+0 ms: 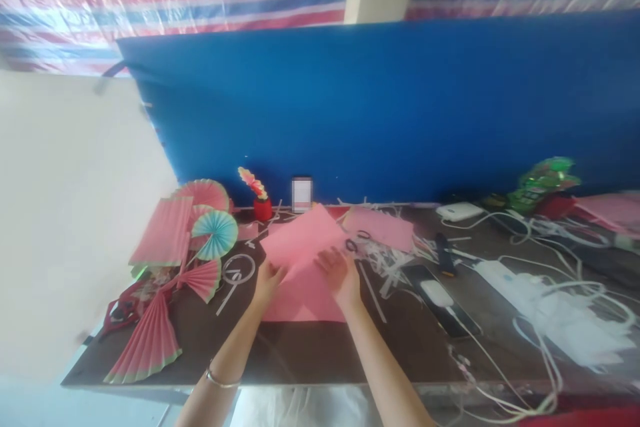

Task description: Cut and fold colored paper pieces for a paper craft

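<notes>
Pink paper is gathered at the centre of the frame: one tilted sheet (303,233) is raised over flatter sheets (305,307) on the dark table (300,353). Its lower left edge is met by the left hand (269,283); whether it is pinched there cannot be told. Over its right part, the right hand (343,278) is held open, fingers spread. Pleated fans (147,340) are laid at lower left, white strips (387,261) right of centre.
</notes>
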`<state>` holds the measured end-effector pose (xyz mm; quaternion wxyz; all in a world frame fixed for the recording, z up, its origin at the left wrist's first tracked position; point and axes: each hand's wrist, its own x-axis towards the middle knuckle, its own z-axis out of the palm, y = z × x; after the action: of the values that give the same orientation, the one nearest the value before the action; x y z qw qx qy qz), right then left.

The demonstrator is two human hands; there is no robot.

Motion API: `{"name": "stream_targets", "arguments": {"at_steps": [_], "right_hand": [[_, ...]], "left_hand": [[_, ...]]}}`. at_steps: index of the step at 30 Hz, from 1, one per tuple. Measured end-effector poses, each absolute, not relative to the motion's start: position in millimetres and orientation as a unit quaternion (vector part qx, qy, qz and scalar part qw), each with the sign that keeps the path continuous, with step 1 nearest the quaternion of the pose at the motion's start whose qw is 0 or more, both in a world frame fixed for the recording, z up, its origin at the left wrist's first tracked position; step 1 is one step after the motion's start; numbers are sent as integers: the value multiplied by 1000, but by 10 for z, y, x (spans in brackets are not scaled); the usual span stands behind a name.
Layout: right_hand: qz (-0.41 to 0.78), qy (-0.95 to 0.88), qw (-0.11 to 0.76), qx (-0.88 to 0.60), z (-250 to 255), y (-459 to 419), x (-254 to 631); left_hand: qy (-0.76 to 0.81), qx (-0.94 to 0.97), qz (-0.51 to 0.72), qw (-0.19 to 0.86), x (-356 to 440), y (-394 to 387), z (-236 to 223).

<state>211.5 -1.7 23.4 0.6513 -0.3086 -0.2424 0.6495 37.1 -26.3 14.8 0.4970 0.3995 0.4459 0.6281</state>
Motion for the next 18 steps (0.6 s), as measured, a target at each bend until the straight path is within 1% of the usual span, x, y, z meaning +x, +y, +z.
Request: {"name": "stream_targets", "arguments": {"at_steps": [4, 7, 9, 11, 14, 17, 18], "right_hand": [[628, -254, 632, -376, 298, -13, 2426], [603, -296, 614, -415, 334, -69, 2623], [584, -322, 607, -431, 370, -135, 2704], [573, -346, 592, -449, 403, -207, 2738], [568, -397, 547, -470, 424, -257, 2780], [574, -429, 489, -498, 447, -137, 3025], [547, -424, 498, -523, 469, -50, 3180]], "left_hand": [[464, 428, 646, 429, 319, -255, 181], [490, 451, 631, 398, 319, -246, 196], [503, 445, 622, 402, 324, -232, 174], [503, 411, 628, 429, 321, -209, 116], [505, 347, 636, 469, 279, -159, 1], [551, 361, 617, 430, 183, -109, -60], [562, 387, 607, 407, 148, -97, -57]]}}
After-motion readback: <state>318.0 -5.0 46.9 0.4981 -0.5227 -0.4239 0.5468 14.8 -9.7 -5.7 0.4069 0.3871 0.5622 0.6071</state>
